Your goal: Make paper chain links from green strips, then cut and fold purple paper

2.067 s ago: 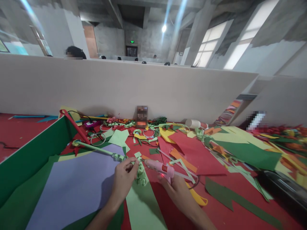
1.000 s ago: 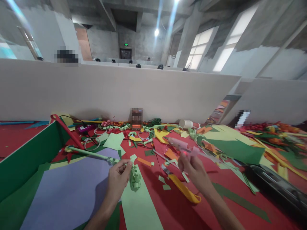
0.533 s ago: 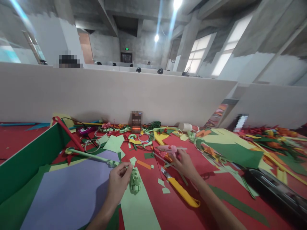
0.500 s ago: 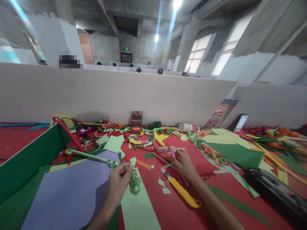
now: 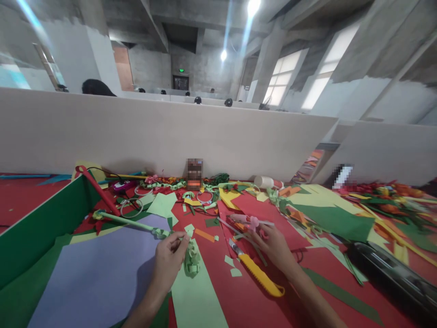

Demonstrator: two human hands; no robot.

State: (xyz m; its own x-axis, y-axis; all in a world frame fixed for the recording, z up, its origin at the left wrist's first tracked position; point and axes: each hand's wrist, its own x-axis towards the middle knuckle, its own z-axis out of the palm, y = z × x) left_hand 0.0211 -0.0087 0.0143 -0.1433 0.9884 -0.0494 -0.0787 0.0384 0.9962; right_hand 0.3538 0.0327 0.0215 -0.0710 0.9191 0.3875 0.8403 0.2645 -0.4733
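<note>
My left hand (image 5: 170,257) is closed, thumb and fingertips pinched on a light green curled paper strip (image 5: 193,262). Leftward from those fingers runs a light green paper stem (image 5: 131,222) with curls around its near end. My right hand (image 5: 275,248) has its fingers around a small pink glue gun (image 5: 253,222), a pale stick jutting from its back; the palm side is hidden. Just below that hand lies a yellow utility knife (image 5: 261,275), blade out. Under the curls is a pale green paper strip (image 5: 200,298).
Purple paper (image 5: 92,278) lies at left beside a green box wall (image 5: 44,218). A black case (image 5: 392,273) is at right. Paper scraps, wire rings and a white bottle (image 5: 264,182) line the foot of the white partition (image 5: 164,132).
My right hand has drawn the pink glue gun slightly right and toward me. The left hand stays in place on the green strip.
</note>
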